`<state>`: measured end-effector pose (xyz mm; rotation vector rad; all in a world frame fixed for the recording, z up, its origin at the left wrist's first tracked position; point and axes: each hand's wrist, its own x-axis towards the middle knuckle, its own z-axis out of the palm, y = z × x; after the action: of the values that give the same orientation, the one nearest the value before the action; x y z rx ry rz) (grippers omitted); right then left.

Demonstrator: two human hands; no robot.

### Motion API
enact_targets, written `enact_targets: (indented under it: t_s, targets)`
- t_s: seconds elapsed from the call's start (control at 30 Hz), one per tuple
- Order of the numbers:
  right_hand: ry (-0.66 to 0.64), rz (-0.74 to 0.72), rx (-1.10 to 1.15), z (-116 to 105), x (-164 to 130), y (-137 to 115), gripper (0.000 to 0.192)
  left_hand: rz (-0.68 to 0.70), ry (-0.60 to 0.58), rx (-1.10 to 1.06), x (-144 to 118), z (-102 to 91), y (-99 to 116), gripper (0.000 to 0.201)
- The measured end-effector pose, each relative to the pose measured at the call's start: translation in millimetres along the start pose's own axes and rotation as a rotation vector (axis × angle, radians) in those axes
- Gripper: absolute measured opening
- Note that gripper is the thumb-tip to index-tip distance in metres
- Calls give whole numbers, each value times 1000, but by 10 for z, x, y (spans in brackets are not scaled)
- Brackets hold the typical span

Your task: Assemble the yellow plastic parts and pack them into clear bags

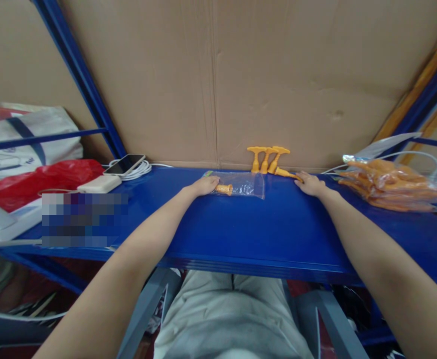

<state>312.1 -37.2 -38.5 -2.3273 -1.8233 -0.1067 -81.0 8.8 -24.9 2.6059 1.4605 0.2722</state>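
Observation:
On the blue shelf (270, 229) lies a small clear plastic bag (246, 183) with one orange T-shaped plastic part (224, 189) in it. My left hand (204, 185) rests on the bag's left end and holds it down. My right hand (310, 183) lies on the shelf with its fingertips on another orange part (286, 173) that lies flat. Three more orange parts (266, 158) stand upright against the cardboard wall just left of that hand.
A clear bag full of orange parts (388, 183) lies at the right. At the left are a phone (124, 163) on a coiled white cable, a white charger (99, 184), a red plastic bag (35, 182) and a white tote bag (27, 139). Cardboard (218, 75) backs the shelf.

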Motion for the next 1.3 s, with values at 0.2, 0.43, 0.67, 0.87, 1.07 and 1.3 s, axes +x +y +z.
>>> enact_targets:
  t_s: [0.2, 0.43, 0.67, 0.87, 1.07, 1.3]
  targets:
    - [1, -22, -10, -58, -82, -100, 55, -15, 29, -11, -14, 5, -11, 49]
    - [-29, -97, -181, -207, -144, -334, 42, -38, 20, 51, 17, 27, -130, 54]
    - [127, -35, -199, -456, -316, -595, 40, -61, -25, 81, 22, 2, -169, 56]
    - [-270, 81, -63, -543, -360, -788, 48, -65, -42, 72, -15, -40, -108, 57]
    - [-278, -1, 113, -404, -295, -792, 56, -95, -32, 54, -45, -61, -77, 56]
    - [-188, -36, 249, -397, -271, -769, 25, -84, -30, 61, -33, -52, -107, 56]
